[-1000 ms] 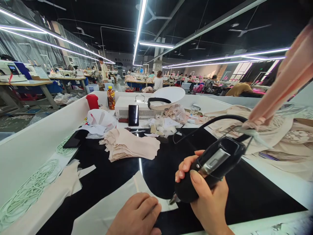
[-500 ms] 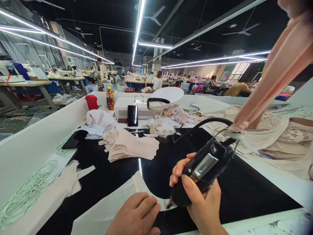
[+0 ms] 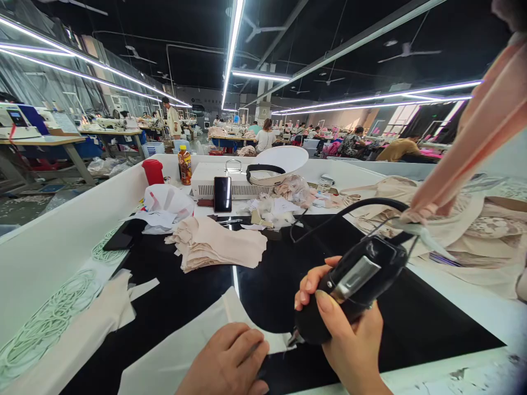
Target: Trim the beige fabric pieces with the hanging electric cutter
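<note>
My right hand (image 3: 349, 334) is wrapped around a black corded electric hand cutter (image 3: 354, 282), tilted with its metal tip down. A metal plate runs along its upper side, and a knotted pink fabric strip (image 3: 461, 142) holds its rear end from above. The tip meets the right corner of a pale fabric piece (image 3: 173, 351) with a curved edge. On that piece rests my left hand (image 3: 228, 359), its fingers laid down on the cloth. My palm hides part of the fabric, and the cutter's tip is small and hard to make out.
A stack of beige fabric pieces (image 3: 222, 244) lies on the black tabletop (image 3: 428, 323). Behind stand a phone (image 3: 223, 195), a white vented box (image 3: 201, 184) and a bottle (image 3: 185, 164). Green cord coils (image 3: 53, 315) line the left side; beige cloth (image 3: 453, 225) is heaped right.
My right hand and the cutter have shifted slightly right, carrying the tip to the fabric's right corner. The pink strip moved right with them. My left hand has stayed nearly still.
</note>
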`<state>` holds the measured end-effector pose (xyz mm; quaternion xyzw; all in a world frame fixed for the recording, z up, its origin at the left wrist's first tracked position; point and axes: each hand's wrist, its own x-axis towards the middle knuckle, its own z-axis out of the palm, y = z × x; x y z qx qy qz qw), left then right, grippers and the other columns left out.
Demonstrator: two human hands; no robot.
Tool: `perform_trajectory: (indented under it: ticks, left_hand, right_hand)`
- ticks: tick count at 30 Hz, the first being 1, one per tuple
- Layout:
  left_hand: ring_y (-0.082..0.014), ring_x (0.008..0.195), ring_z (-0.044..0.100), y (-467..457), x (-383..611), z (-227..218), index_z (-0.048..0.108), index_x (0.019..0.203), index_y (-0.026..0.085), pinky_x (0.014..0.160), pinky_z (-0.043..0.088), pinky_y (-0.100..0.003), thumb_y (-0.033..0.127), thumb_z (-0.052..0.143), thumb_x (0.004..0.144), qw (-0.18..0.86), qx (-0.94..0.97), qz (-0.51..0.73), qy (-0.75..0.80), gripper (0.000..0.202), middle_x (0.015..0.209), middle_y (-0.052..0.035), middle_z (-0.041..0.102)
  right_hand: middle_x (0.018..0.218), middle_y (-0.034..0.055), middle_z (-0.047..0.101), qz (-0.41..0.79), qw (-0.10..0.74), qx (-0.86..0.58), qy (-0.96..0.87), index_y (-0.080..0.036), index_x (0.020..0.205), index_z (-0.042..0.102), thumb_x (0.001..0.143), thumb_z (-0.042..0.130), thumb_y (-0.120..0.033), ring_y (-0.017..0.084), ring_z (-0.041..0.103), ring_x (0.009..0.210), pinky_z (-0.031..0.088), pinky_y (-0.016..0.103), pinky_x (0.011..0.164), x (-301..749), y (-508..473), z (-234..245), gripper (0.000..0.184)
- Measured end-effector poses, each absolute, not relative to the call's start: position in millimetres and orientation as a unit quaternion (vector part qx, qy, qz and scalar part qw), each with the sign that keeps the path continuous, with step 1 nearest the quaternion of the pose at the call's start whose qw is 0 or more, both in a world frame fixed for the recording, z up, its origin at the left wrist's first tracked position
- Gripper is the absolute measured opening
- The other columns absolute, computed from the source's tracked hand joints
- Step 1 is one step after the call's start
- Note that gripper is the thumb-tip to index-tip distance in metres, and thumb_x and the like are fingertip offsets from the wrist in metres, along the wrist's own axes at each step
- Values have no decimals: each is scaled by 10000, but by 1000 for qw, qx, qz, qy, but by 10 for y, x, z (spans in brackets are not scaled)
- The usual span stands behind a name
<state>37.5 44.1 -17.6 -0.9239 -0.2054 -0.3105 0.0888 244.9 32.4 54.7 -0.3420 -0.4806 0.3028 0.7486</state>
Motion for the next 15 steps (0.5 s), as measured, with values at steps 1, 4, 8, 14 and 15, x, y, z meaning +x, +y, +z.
perform_trajectory:
  ticks: [1,4,8,14,15]
  left_hand:
    - [-180,1004,718,446,363,-175,683,1219,150,931,586,-256,418,370,1165,86,-925,-309,-202,416,1131,-43,763]
    - [-175,1064,735,461,311,-131,681,1249,159,995,590,-248,402,437,1149,76,-926,-307,-206,359,1159,-53,769]
    - [-162,1123,745,491,211,48,687,1250,193,1040,583,-237,315,456,1142,71,-922,-297,-239,283,1216,-38,772]
    - [-138,986,771,665,97,9,703,1161,214,953,610,-200,277,413,1156,74,-927,-298,-215,297,1081,-14,786]
    - [-141,955,770,703,97,-62,701,1158,211,919,620,-204,280,410,1156,75,-928,-297,-211,299,1063,-22,781]
  right_hand:
    - [850,-18,657,304,749,-345,-477,-321,1189,630,968,784,-346,144,653,642,604,285,584,2441,325,554,271]
    - [848,-23,665,301,747,-345,-483,-324,1184,627,967,782,-344,139,655,628,601,281,579,2450,352,565,268]
    - [855,-35,678,282,748,-351,-488,-322,1184,620,944,785,-282,132,659,608,593,271,565,2531,452,557,294]
    - [832,-52,672,253,745,-389,-479,-288,1046,606,890,793,-289,123,637,580,579,268,563,2629,720,571,244]
    - [830,-49,670,252,746,-391,-477,-277,1012,603,886,792,-296,122,632,577,576,270,567,2633,766,585,228]
